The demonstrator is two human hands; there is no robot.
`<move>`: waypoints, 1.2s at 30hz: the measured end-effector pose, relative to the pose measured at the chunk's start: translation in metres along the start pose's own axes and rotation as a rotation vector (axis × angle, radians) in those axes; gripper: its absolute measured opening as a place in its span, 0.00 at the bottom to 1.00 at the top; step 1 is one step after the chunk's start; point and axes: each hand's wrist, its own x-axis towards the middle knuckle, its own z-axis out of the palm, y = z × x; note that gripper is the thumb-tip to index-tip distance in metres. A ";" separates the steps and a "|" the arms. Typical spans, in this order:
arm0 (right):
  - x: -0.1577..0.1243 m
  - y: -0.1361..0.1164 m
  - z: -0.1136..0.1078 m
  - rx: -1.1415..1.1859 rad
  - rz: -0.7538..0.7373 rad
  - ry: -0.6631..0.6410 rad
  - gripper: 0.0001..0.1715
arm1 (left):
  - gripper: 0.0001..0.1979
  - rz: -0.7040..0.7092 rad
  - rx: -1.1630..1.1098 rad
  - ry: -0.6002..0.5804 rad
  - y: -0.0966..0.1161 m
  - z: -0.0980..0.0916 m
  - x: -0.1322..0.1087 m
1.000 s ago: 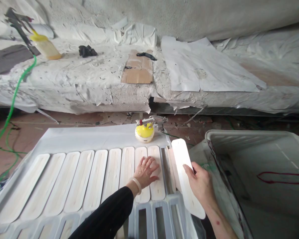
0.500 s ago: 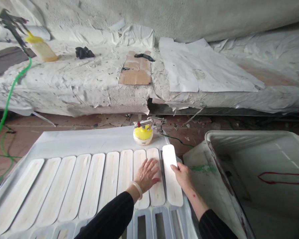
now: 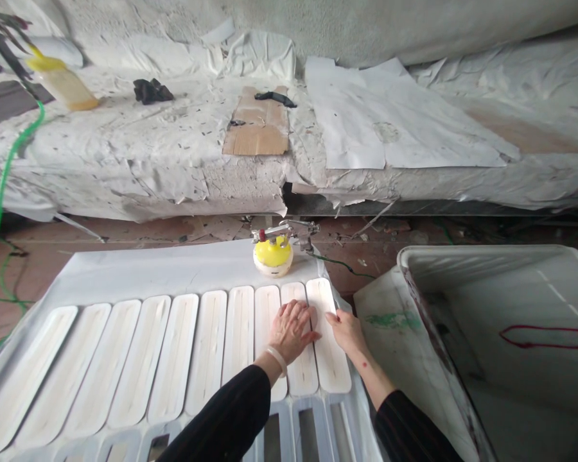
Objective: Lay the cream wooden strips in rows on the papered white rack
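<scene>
Right grip (image 3: pixel 349 330): I have it pinching the end slat (image 3: pixel 330 362) by its right side. That slat lies at the right edge of the table (image 3: pixel 139 273). Left grip (image 3: pixel 291 328): fingers spread over the next slat (image 3: pixel 302 375), thumb tip reaching the end slat's left side. Spray gun (image 3: pixel 273 258) near the table's far right corner; bin (image 3: pixel 383 295) beyond its right edge.

The pale slats (image 3: pixel 330 354) look matt and smooth, the spray gun (image 3: pixel 289 228) shiny metal, the bin (image 3: pixel 388 353) plastic.
</scene>
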 end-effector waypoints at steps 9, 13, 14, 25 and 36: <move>-0.001 -0.007 -0.003 -0.160 -0.008 -0.057 0.22 | 0.30 0.028 0.039 -0.018 -0.004 0.006 -0.001; -0.004 -0.009 -0.005 -0.277 0.021 -0.094 0.27 | 0.30 0.050 0.062 -0.037 -0.006 0.011 -0.002; -0.005 -0.009 -0.006 -0.304 0.022 -0.102 0.30 | 0.30 0.057 0.066 -0.039 -0.006 0.013 -0.003; -0.043 -0.016 -0.017 -0.541 -0.126 0.024 0.34 | 0.30 0.061 0.112 -0.053 -0.003 0.016 -0.007; -0.140 0.013 0.001 -0.261 -0.532 0.145 0.20 | 0.32 0.020 0.043 -0.084 -0.017 -0.026 -0.038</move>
